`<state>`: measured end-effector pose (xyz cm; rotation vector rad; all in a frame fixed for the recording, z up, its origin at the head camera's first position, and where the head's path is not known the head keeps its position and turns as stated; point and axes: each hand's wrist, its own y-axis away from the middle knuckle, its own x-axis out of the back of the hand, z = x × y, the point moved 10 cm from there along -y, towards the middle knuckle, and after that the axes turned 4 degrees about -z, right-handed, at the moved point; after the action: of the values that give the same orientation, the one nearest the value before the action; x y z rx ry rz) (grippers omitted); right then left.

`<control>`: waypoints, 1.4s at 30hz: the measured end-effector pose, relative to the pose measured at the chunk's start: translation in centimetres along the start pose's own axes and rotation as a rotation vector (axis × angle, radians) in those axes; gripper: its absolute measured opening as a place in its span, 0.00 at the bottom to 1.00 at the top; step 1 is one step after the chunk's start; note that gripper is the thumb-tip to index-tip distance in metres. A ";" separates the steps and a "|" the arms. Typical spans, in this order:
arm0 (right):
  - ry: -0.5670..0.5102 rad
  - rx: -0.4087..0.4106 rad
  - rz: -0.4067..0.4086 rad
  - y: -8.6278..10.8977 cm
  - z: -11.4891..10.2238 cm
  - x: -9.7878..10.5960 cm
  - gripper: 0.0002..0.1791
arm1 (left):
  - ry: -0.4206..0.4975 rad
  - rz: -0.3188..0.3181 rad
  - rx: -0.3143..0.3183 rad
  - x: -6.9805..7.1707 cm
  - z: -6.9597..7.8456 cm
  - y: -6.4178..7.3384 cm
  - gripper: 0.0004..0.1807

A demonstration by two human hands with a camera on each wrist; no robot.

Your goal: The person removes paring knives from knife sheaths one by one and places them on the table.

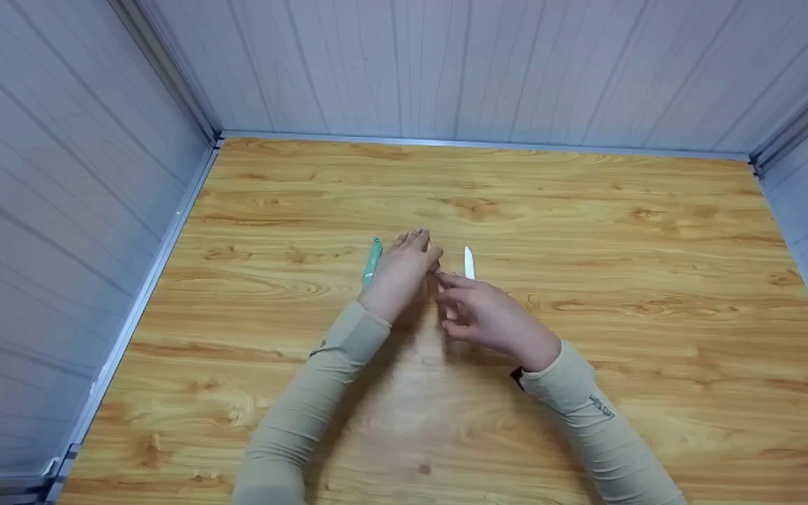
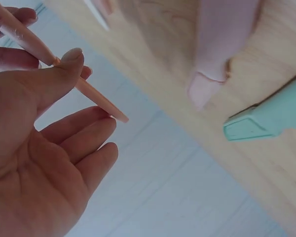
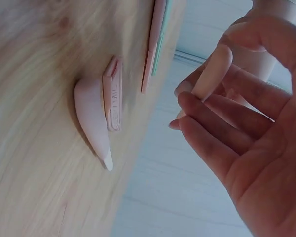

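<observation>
Both hands meet over the table around a slim peach-coloured tool (image 2: 101,101) with a thick rounded handle (image 3: 213,73) and a narrower tapering end. My left hand (image 1: 407,270) pinches the narrow part near its middle between thumb and finger, its other fingers loosely bent. The handle is between the fingers of my right hand (image 1: 492,315), partly hidden by them. Beside the right hand lies a pink-handled knife (image 3: 91,106) with a white blade (image 1: 469,263); a pink sheath (image 3: 113,98) with raised lettering is next to it.
Left of the left hand lies a mint-green tool (image 1: 372,261), and beside it a pink one (image 2: 222,39) with a pale end. The wood-grain table (image 1: 621,421) is bounded by pale panel walls (image 1: 432,70) at the back and sides.
</observation>
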<state>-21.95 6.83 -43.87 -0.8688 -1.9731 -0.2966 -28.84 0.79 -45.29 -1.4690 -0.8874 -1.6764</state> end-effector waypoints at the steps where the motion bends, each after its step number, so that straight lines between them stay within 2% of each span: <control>1: 0.004 -0.001 0.017 0.2 0.0 0.2 0.12 | -0.006 0.001 0.002 0.1 0.1 0.0 0.12; 6: 0.014 0.018 0.111 1.0 -0.1 1.1 0.08 | -0.017 0.010 0.002 0.7 0.8 0.3 0.12; 12: 0.027 0.048 0.226 2.1 -0.2 2.3 0.11 | -0.018 0.071 -0.026 1.6 1.6 0.8 0.13; 20: 0.021 0.066 0.324 3.3 -0.1 4.1 0.11 | 0.019 0.155 -0.050 2.8 2.2 1.6 0.10; 27: 0.021 0.041 0.350 4.1 0.5 4.7 0.14 | 0.029 0.221 -0.072 3.3 2.6 2.2 0.09; 34: 0.028 0.060 0.355 4.5 0.5 5.0 0.16 | 0.059 0.233 -0.030 3.1 2.7 2.4 0.11; 42: 0.061 0.076 0.368 4.9 0.3 5.5 0.15 | 0.066 0.300 -0.062 3.7 3.3 3.0 0.09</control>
<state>-20.62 13.04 -40.12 -1.1356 -1.7165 -0.0332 -24.94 1.89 -41.10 -1.4964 -0.5520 -1.5296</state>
